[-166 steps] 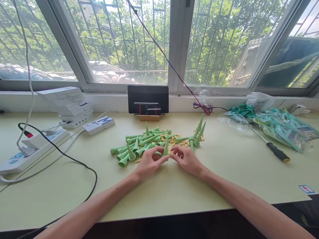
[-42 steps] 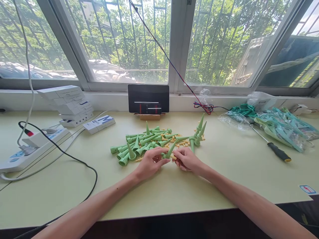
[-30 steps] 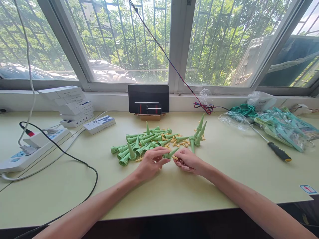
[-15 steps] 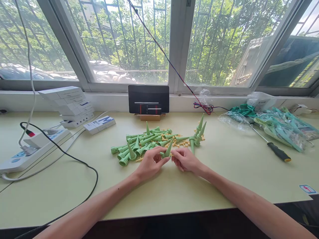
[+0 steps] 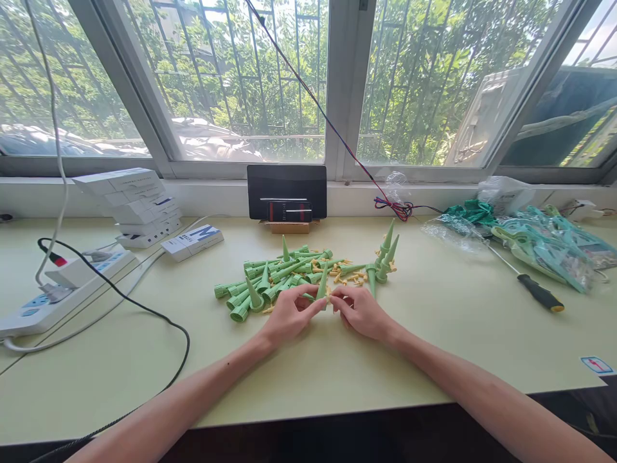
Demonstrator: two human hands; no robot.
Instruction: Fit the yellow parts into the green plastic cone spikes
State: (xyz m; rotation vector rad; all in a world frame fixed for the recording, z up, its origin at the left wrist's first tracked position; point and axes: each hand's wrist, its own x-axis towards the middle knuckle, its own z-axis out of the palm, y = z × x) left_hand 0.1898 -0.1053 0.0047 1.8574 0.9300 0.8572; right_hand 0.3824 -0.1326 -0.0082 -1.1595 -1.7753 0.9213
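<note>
My left hand (image 5: 290,315) grips a green cone (image 5: 322,285) by its base, its tip pointing up. Right beside it, my right hand (image 5: 359,310) pinches a small yellow piece (image 5: 328,293) against the side of the cone; the fingertips partly hide it. Behind my hands lies a pile of green cones (image 5: 250,299), most on their sides and a few upright. Small yellow pieces (image 5: 348,276) are scattered at the pile's right side. Further right stands a cluster of green cones (image 5: 384,263) with yellow pieces on them.
White boxes (image 5: 139,206), a flat box (image 5: 193,242), a power strip (image 5: 72,292) and cables are on the left. A black tablet (image 5: 286,186) stands at the back. To the right lie a screwdriver (image 5: 540,293) and plastic bags (image 5: 544,244).
The held cone has turned more upright and shifted slightly left. My right hand's fingers have moved slightly left with it. The pile looks the same.
</note>
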